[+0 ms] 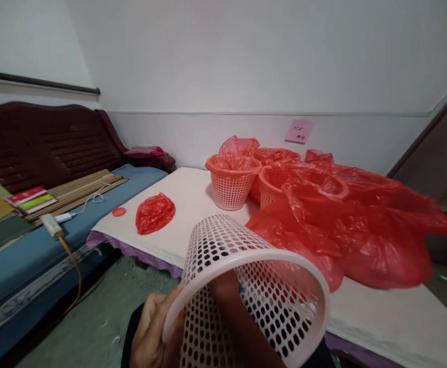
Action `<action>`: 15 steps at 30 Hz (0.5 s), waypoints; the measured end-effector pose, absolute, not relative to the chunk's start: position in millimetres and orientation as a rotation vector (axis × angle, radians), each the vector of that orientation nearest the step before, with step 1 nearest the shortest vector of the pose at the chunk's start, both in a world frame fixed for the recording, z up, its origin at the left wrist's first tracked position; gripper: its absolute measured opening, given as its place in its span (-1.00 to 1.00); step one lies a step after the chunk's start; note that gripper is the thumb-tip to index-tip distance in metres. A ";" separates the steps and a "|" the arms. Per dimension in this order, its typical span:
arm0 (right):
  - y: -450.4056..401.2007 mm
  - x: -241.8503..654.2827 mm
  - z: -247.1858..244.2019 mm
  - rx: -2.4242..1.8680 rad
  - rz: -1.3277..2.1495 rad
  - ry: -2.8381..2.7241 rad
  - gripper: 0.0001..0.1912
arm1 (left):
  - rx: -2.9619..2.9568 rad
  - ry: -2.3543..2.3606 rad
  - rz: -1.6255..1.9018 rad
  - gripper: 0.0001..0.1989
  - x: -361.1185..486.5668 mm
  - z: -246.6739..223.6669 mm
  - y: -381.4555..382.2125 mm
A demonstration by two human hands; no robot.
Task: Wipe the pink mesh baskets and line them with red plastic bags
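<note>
A pale pink perforated plastic wastebasket (223, 240) is tilted on its side in front of me, its open mouth toward me. My left hand (156, 327) grips the rim at the left, fingers wrapped around it. My right forearm goes in through the mouth, and my right hand (223, 285) is deep inside the basket. Its fingers are hidden, and something bluish shows beside it, too small to make out. Against the basket's right side lies a heap of red plastic bags (365, 225). A crumpled red bag (155, 213) sits to the left on the white table (191, 179).
Behind stand a small bag-lined basket (231, 191) and a larger lined basket (271, 194). A red disc (118, 211) lies near the table's left edge. Left is a wooden bench (39, 133) with a blue cushion, slats and a power strip (50, 225). A pink note (299, 131) is on the wall.
</note>
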State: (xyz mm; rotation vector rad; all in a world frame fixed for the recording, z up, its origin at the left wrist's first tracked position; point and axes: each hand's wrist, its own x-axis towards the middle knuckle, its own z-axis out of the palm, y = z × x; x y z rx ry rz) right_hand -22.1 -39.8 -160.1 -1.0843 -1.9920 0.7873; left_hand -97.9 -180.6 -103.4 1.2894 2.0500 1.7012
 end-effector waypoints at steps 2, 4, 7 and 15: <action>-53.0 -23.1 -153.4 -1.072 0.803 -2.014 -0.76 | 1.413 2.071 1.663 -0.71 -107.4 -105.3 -178.2; -73.7 -23.0 -149.6 -1.050 0.815 -2.045 -0.68 | 1.543 2.092 1.599 -0.72 -117.0 -105.3 -175.6; -105.5 -12.8 -146.9 -1.024 0.796 -2.215 -0.54 | 1.653 2.136 1.541 -0.73 -126.6 -101.2 -172.5; -112.1 47.5 -152.8 -1.422 0.273 -2.630 -0.67 | 1.775 2.100 1.534 -0.75 -126.1 -94.3 -169.2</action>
